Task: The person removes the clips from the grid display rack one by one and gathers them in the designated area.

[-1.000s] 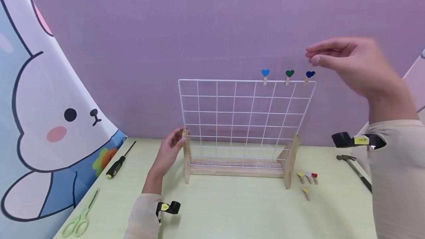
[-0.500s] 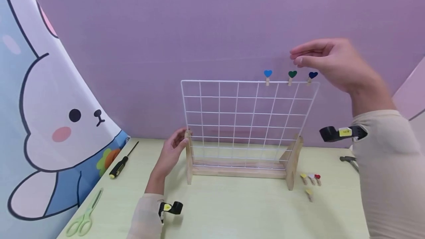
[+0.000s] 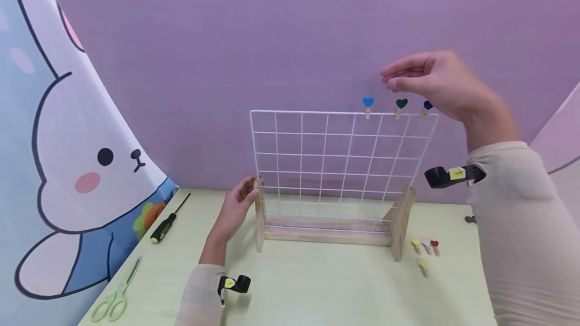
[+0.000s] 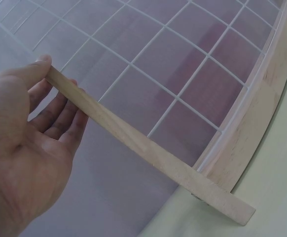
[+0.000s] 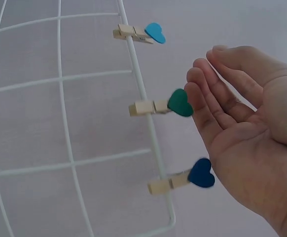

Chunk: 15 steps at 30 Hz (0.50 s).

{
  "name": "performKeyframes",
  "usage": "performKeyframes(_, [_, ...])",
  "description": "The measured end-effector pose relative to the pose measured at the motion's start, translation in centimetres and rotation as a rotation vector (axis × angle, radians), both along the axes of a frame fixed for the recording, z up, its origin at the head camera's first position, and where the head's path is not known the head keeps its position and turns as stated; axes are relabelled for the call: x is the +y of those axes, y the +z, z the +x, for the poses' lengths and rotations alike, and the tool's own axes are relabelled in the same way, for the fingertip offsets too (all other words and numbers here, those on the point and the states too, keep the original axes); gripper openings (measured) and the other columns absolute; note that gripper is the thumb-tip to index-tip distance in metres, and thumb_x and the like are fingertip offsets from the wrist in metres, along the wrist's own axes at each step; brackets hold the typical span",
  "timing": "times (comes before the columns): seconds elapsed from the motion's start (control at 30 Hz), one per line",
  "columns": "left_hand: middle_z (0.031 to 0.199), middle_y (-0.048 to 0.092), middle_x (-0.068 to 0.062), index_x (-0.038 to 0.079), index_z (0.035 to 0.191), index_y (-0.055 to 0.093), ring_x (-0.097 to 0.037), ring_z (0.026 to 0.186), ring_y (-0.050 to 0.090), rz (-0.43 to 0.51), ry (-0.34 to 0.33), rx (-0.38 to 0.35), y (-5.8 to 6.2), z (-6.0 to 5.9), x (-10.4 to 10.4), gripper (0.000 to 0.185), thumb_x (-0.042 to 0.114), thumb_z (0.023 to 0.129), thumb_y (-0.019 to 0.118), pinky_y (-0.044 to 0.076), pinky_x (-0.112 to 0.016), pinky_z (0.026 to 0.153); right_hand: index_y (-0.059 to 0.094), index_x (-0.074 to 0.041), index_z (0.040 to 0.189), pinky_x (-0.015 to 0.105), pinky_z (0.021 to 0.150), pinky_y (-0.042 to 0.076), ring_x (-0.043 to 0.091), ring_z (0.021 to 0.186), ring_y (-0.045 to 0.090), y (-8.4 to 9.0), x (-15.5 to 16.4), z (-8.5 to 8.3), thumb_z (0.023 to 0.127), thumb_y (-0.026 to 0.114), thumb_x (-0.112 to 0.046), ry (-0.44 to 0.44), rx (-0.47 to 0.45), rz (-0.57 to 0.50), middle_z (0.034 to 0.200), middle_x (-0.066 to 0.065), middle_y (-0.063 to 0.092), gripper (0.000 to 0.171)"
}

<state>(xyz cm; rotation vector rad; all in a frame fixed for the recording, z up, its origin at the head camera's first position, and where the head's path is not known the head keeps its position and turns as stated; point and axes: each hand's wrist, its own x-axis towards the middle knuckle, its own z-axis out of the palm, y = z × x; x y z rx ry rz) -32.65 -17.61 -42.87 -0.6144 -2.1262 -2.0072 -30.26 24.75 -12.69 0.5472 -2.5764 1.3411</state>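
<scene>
A white wire grid panel [image 3: 308,112] stands leaning in a wooden stand [image 3: 326,236]. My left hand [image 3: 233,210] grips the top of the stand's left upright [image 4: 148,150], thumb on one side and fingers on the other. Three small heart clothespins are clipped along the grid's top wire towards the right: a light blue heart clothespin [image 5: 155,33], a green heart clothespin [image 5: 180,103] and a dark blue heart clothespin [image 5: 201,173]. Above them is my right hand [image 3: 435,82], fingers loosely bent and holding nothing. In the head view it partly covers the dark blue heart.
Several more heart clothespins [image 3: 423,267] lie on the table right of the stand. Behind my right sleeve a hammer [image 3: 470,219] is mostly hidden. At the left lie a screwdriver [image 3: 164,228] and green scissors [image 3: 117,297]. A purple backdrop [image 3: 181,64] rises behind.
My right hand has moved left along the top of the grid, from beyond the dark blue heart to over the green one. My left hand keeps its grip on the upright.
</scene>
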Motion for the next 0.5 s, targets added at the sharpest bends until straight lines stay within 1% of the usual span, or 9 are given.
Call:
performKeyframes(0.03, [0.144,0.057,-0.026,0.007,0.147,0.052,-0.023,0.126,0.059,0.003,-0.002,-0.002,0.0,0.0,0.1,0.045,0.02,0.105,0.061,0.051,-0.015,0.101,0.071,-0.01,0.129,0.009,0.087,0.051,0.004,0.103,0.071,0.0,-0.1,-0.1,0.093,0.078,-0.026,0.007,0.003,0.004,0.111,-0.014,0.078,0.04])
performKeyframes(0.13, [0.145,0.055,-0.028,0.008,0.148,0.052,-0.028,0.128,0.058,-0.002,-0.005,0.002,-0.1,0.0,0.2,0.045,0.021,0.105,0.061,0.051,-0.015,0.101,0.072,-0.01,0.127,0.01,0.086,0.052,0.005,0.103,0.071,-0.1,-0.5,-0.3,0.094,0.078,-0.023,0.028,0.011,0.025,0.109,-0.014,0.078,0.035])
performKeyframes(0.2, [0.145,0.055,-0.028,0.008,0.148,0.051,-0.026,0.128,0.058,-0.008,-0.005,0.002,-0.1,0.0,0.3,0.046,0.022,0.105,0.061,0.051,-0.015,0.101,0.073,-0.01,0.125,0.011,0.085,0.053,0.005,0.104,0.071,-0.1,-0.7,-0.5,0.095,0.077,-0.021,0.04,0.013,0.033,0.108,-0.014,0.078,0.033])
performKeyframes(0.27, [0.146,0.055,-0.028,0.009,0.149,0.051,-0.019,0.126,0.059,-0.013,-0.003,0.002,-0.2,-0.1,0.3,0.047,0.023,0.105,0.061,0.051,-0.015,0.101,0.074,-0.01,0.124,0.011,0.085,0.054,0.005,0.104,0.071,-0.2,-0.9,-0.6,0.095,0.076,-0.02,0.047,0.016,0.044,0.107,-0.014,0.078,0.031])
performKeyframes(0.37, [0.146,0.056,-0.026,0.009,0.148,0.052,-0.012,0.123,0.059,-0.014,0.0,-0.001,-0.2,-0.1,0.3,0.047,0.024,0.105,0.062,0.051,-0.015,0.102,0.074,-0.01,0.123,0.013,0.081,0.055,0.006,0.102,0.071,-0.3,-1.0,-0.7,0.096,0.075,-0.018,0.054,0.014,0.055,0.105,-0.012,0.079,0.029])
performKeyframes(0.43, [0.146,0.057,-0.024,0.01,0.147,0.052,-0.013,0.124,0.059,-0.014,0.003,-0.003,-0.1,-0.2,0.4,0.046,0.024,0.104,0.062,0.05,-0.015,0.103,0.074,-0.01,0.123,0.015,0.079,0.055,0.007,0.102,0.071,-0.3,-1.1,-0.7,0.096,0.075,-0.017,0.056,0.007,0.062,0.104,-0.011,0.079,0.029])
performKeyframes(0.5, [0.145,0.058,-0.023,0.011,0.146,0.053,-0.018,0.127,0.059,-0.016,0.008,-0.005,-0.1,-0.2,0.3,0.046,0.025,0.104,0.063,0.05,-0.015,0.103,0.074,-0.01,0.124,0.016,0.078,0.055,0.008,0.101,0.072,-0.4,-1.2,-0.8,0.096,0.075,-0.017,0.059,-0.004,0.07,0.105,-0.01,0.08,0.029])
